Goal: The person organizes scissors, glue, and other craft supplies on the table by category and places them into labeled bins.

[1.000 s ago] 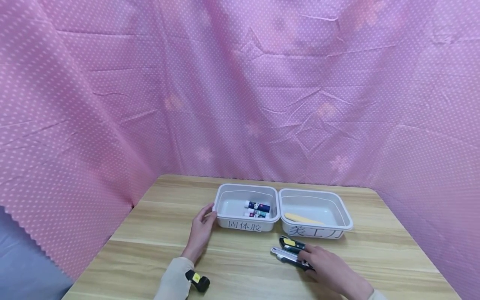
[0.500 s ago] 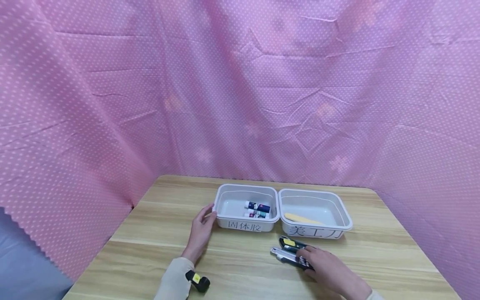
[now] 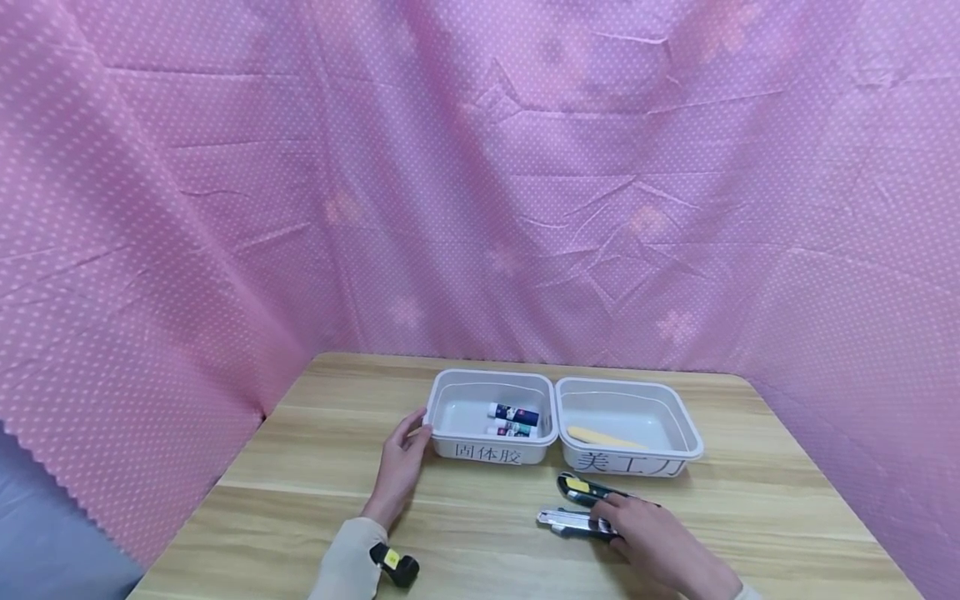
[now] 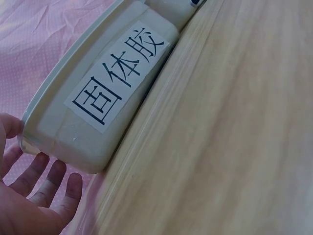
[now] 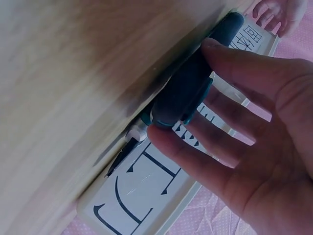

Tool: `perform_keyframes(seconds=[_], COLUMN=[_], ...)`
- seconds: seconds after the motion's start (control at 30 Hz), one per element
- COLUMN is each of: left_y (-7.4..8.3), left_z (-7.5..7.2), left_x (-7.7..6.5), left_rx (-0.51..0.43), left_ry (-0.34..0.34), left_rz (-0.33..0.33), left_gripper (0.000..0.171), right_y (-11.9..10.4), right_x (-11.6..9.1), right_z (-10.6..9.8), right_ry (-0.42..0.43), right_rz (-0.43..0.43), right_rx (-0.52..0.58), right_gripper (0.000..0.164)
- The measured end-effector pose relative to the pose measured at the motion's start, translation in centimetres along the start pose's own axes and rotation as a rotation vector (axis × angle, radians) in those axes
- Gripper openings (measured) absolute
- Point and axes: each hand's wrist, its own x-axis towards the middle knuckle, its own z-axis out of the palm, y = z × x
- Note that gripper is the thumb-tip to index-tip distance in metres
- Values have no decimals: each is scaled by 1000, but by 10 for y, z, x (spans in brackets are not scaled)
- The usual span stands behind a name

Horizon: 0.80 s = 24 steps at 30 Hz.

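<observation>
My right hand (image 3: 652, 533) grips a silver and black utility knife (image 3: 564, 521) between thumb and fingers, low over the table; the fingers hide its rear part. In the right wrist view the dark handle (image 5: 183, 88) of that knife lies between the thumb and a fingertip. Just behind it on the table lies a black utility knife (image 3: 577, 487) with a yellow slider, its rear end partly covered by the hand. At the left corner of the left white bin (image 3: 491, 377), my left hand (image 3: 397, 471) touches the rim and side with relaxed, spread fingers (image 4: 46, 188).
Inside the left bin lie a few glue sticks (image 3: 513, 414). The right white bin (image 3: 630, 386) stands against it and holds a long yellow object (image 3: 600, 437). Both bins carry labels in Chinese characters. A pink dotted cloth (image 3: 480, 208) hangs behind the wooden table (image 3: 315, 500).
The front end of the silver and black knife has swung toward me, away from the yellow-slider knife, so the gap between them is wider. My left hand has stayed at the bin.
</observation>
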Motion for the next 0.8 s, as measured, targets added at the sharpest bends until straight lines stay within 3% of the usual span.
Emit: perform_keyframes(seconds=[0.4,0.8], left_y=[0,1], left_z=[0,0], left_x=[0,2], left_rx=[-1,-12], left_ry=[7,-2], left_rz=[6,-7], left_gripper=[48,48], right_y=[-7,-17], right_x=[1,9], right_z=[-4,-22], right_ry=[154,214], right_rz=[-54,-87], right_rx=[-50,-77], right_gripper=[37,38])
